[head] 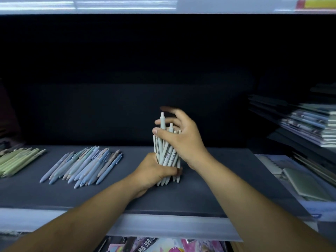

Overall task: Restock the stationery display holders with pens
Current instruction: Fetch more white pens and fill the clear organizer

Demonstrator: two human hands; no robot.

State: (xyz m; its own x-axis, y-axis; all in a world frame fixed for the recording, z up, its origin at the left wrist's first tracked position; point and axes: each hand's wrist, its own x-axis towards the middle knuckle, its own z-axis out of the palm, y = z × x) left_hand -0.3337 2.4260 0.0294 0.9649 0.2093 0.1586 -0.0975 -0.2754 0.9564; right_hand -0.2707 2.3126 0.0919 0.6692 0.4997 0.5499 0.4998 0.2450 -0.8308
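Note:
An upright bundle of pale grey pens (166,153) stands tips-down on the dark shelf (209,188) at the centre. My left hand (154,173) wraps around the bundle's lower part. My right hand (181,140) clasps the upper part, thumb in front and fingers spread over the pen tops. One pen sticks up higher than the others. No display holder is visible.
Loose blue and grey pens (85,164) lie fanned out on the shelf to the left, with green pens (18,160) further left. Stacked notebooks (312,124) fill the right side. The shelf's pale front rail (172,226) runs below, colourful packets (163,245) under it.

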